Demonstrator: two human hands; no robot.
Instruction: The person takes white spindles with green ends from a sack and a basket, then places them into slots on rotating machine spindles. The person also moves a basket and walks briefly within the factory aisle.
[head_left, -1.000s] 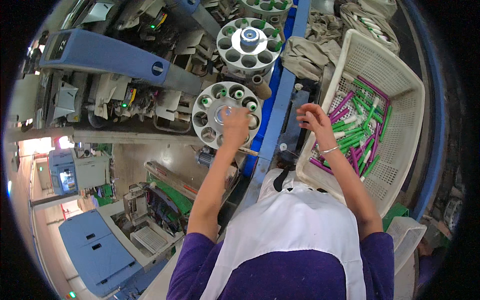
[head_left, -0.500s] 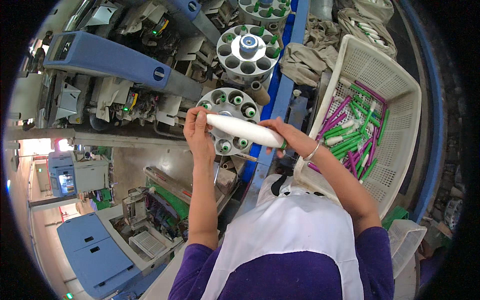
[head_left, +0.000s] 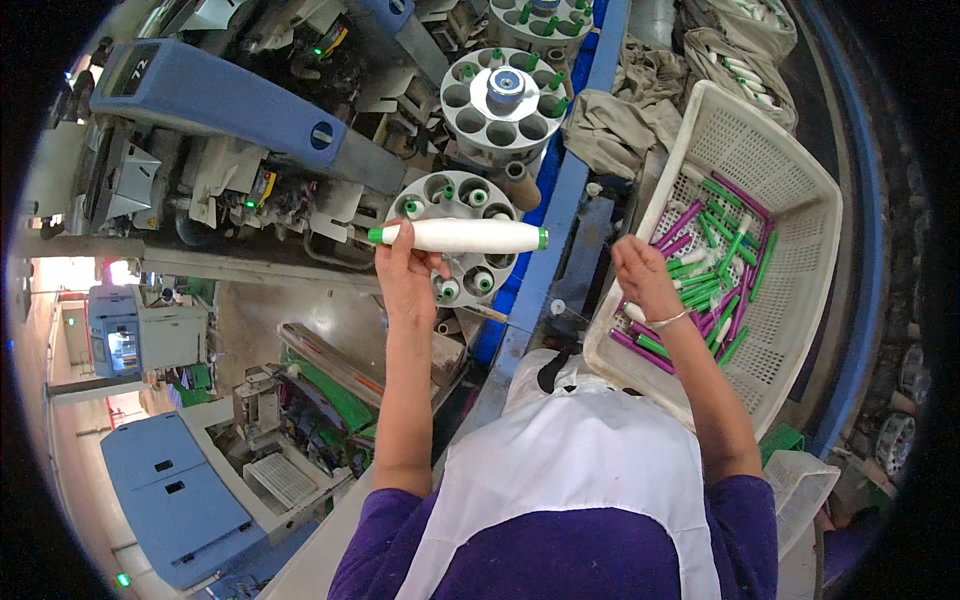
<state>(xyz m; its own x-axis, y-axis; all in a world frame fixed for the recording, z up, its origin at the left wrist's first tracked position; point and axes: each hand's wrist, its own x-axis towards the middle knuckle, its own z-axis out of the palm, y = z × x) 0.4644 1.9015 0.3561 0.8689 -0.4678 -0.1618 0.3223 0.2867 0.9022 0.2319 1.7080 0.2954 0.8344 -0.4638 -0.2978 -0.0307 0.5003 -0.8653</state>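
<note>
My left hand (head_left: 407, 275) grips a full bobbin of white yarn (head_left: 480, 236) near its left end, thumb and fingers round it. The bobbin lies level, with a green tube end showing at each side. Under it is a round grey bobbin magazine (head_left: 450, 210) whose pockets hold several white bobbins with green tips; its centre is partly covered. My right hand (head_left: 645, 280) is apart from the bobbin, above the near left edge of a white plastic crate (head_left: 800, 260). Its fingers are curled closed, and what they hold, if anything, is hidden. Loose green and purple tubes (head_left: 680, 240) fill the crate's bottom.
A second round magazine (head_left: 502, 130) with green tubes stands farther off. A blue rail (head_left: 560, 205) runs between the magazines and the crate. Blue winding machines (head_left: 220, 100) stand at left, and cloth sacks (head_left: 615, 130) with white bobbins lie beyond the crate.
My right hand has let go of the bobbin's right end and moved right, over the crate, its fingers now curled. My left hand keeps the bobbin, which has turned from tilted to level.
</note>
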